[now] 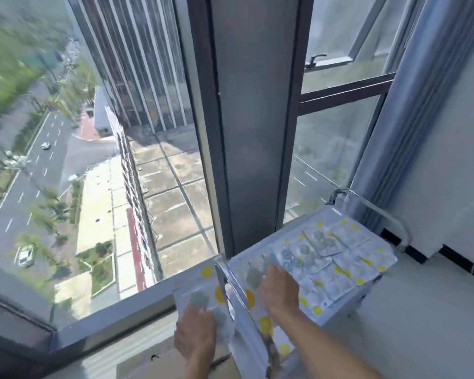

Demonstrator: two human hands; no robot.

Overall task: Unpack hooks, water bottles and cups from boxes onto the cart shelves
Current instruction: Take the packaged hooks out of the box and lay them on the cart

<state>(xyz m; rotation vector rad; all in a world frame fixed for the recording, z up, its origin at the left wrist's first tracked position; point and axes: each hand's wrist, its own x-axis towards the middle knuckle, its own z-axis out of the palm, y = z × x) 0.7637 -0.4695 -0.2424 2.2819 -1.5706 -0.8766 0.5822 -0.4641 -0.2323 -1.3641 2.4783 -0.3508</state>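
The right hand [281, 289] lies palm-down on 1 hook packet [253, 274] at the near-left corner of the cart's top shelf [290, 236], fingers spread flat over it. The left hand [196, 335] grips 1 more hook packet [200, 294], white with yellow dots, just left of the cart handle [238, 291] and above the cardboard box [153, 365] at the near edge. Farther right on the shelf lie about 8 packets [337, 258], overlapping; blur keeps the count uncertain. The window [137, 132] fills the far left
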